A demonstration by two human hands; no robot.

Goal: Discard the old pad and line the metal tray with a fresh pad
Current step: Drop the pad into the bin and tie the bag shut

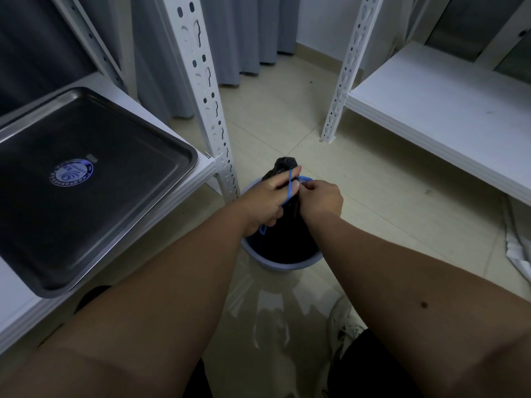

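A bare metal tray [120, 214] with a round blue sticker in its middle lies on the white shelf at my left; no pad is in it. On the floor ahead stands a light blue bin [283, 264] lined with a black bag [283, 237]. The bag's top is gathered into a neck. My left hand [265, 201] grips that neck and a blue drawstring [290, 185]. My right hand [321, 198] pinches the other end of the drawstring beside it. No pad is in view.
A white slotted shelf post [208, 93] rises just left of the bin. A second white shelf unit [436, 116] stands to the right, with its post [342, 81] near the middle. Grey curtains hang at the back. My white shoe [342, 320] is on the tiled floor.
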